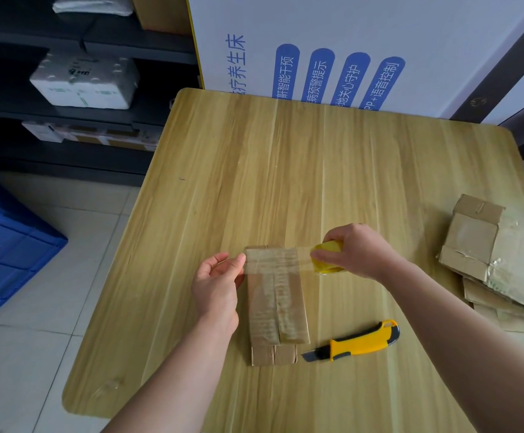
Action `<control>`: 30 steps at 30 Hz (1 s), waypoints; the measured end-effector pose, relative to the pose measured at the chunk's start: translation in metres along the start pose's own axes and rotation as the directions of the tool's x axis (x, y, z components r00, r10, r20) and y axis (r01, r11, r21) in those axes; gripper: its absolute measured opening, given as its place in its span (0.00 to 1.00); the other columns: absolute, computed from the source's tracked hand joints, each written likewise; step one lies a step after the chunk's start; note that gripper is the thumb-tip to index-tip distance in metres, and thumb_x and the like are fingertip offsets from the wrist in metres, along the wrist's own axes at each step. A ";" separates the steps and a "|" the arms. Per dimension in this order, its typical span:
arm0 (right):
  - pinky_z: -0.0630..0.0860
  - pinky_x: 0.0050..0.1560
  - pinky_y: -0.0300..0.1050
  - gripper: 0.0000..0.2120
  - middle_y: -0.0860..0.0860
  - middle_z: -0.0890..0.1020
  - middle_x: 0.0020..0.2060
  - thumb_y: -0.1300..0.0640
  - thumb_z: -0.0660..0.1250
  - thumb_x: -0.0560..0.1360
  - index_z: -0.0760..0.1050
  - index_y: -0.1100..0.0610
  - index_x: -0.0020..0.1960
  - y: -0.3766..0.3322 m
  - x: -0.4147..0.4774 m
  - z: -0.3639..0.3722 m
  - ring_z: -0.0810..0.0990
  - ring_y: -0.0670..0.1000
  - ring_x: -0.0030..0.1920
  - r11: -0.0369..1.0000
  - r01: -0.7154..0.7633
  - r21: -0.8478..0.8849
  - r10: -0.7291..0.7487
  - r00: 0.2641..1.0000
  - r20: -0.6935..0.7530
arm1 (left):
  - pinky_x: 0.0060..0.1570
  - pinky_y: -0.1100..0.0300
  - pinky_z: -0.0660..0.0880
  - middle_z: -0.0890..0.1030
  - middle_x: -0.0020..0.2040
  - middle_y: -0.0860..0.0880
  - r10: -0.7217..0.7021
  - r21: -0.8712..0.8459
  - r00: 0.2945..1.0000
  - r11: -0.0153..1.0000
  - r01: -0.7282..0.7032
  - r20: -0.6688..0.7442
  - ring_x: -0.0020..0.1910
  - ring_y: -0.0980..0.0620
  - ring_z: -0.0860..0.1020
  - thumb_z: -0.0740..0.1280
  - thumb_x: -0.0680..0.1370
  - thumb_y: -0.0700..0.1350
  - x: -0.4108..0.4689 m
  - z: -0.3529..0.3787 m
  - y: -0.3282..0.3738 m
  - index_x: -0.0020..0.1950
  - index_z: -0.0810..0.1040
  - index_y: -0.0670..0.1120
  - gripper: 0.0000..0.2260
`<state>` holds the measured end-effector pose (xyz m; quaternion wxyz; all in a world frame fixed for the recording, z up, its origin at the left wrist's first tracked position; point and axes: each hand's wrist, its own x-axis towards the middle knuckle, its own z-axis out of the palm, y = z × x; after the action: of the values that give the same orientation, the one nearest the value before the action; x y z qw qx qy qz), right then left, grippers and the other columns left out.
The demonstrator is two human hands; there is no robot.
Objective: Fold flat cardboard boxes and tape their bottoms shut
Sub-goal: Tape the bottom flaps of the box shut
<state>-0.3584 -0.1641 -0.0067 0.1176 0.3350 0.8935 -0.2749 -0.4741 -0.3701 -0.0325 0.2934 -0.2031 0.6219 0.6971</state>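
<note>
The cardboard box (276,301) is laid on the bench (254,167) directly in front of the person. Its long axis runs from the near edge toward the far edge, and its glossy, taped face is turned up, with a seam seen along that axis. A tape strip (273,264) is stretched crosswise over the far end of the box, at a right angle to the long axis. The free end of the strip is pinched between thumb and fingers of the left grip (217,285), which is placed just beside the left edge of the box. The tape roll (324,269) is clasped in the curled fingers of the right grip (354,248), just beside the right edge. The far end of the box is thus located between the two grips. Whether the strip is pressed onto the cardboard or held just above it cannot be told. The step in hand is judged to be the laying of a cross strip over the end of the lengthwise seam. For the cut expected afterwards, the utility knife (357,340) is found on the bench to the right of the near end of the box, blade toward the box. It is nearer the right grip, which is occupied by the roll. A stack of flat cardboard (488,254) is set well apart at the right edge of the bench.
</note>
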 end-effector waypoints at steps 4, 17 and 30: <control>0.78 0.37 0.47 0.15 0.46 0.79 0.34 0.37 0.69 0.69 0.79 0.49 0.40 0.001 0.001 0.004 0.78 0.49 0.36 1.000 -0.001 -0.019 0.001 1.000 -0.001 | 0.52 0.58 0.79 0.81 0.38 0.49 0.011 0.016 1.000 1.000 -0.011 -0.002 0.36 0.55 0.80 0.74 0.72 0.33 0.003 -0.001 -0.002 0.51 0.77 0.43 0.12; 0.79 0.36 0.47 0.15 0.47 0.79 0.35 0.38 0.68 0.72 0.79 0.50 0.42 0.003 0.008 0.038 0.78 0.49 0.36 0.998 -0.059 0.012 0.058 0.997 0.047 | 0.48 0.61 0.76 0.80 0.52 0.52 0.130 0.381 0.990 0.913 -0.144 0.061 0.50 0.53 0.80 0.72 0.76 0.46 0.016 -0.006 -0.021 0.47 0.79 0.53 0.03; 0.77 0.37 0.47 0.16 0.48 0.80 0.35 0.38 0.68 0.71 0.80 0.51 0.43 -0.020 -0.006 0.064 0.79 0.50 0.38 0.966 -0.126 0.224 0.122 0.992 0.035 | 0.58 0.64 0.67 0.75 0.64 0.49 0.264 0.745 0.884 0.477 -0.467 0.386 0.57 0.56 0.73 0.64 0.80 0.52 0.023 -0.013 0.011 0.68 0.76 0.46 0.18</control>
<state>-0.3662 -0.2162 -0.0484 0.1051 0.3985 0.8324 -0.3705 -0.4994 -0.3803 -0.0414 0.2630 0.1729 0.8652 0.3904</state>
